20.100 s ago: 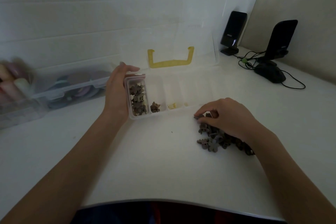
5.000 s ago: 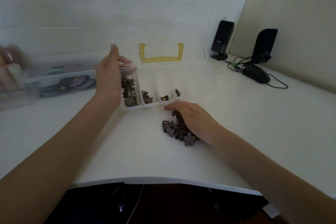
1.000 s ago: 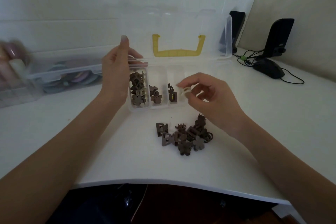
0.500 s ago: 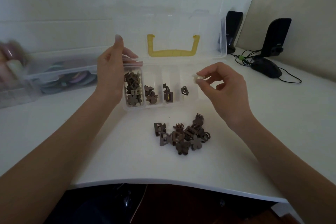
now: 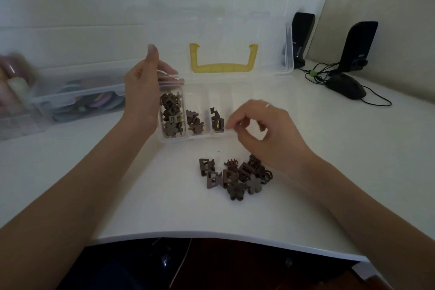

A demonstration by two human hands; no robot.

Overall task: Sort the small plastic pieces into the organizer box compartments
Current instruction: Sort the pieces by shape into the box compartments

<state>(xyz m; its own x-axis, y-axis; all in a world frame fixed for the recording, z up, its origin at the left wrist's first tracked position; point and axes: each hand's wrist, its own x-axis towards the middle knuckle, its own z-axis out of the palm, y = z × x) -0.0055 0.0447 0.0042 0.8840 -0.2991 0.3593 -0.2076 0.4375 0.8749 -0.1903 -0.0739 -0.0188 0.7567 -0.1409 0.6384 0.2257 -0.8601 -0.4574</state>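
Right hand (image 5: 266, 132) fingers curled, tips pinched narrow just above the box's front rim; whether holding anything, cannot tell. Lower and nearer the third compartment than half a second ago. Left hand (image 5: 143, 99) gripping the organizer box (image 5: 235, 89) at its left end. Three compartments holding brown pieces (image 5: 171, 115), leftmost fullest. One loose pile (image 5: 235, 178) on the table (image 5: 353, 148), roughly a dozen.
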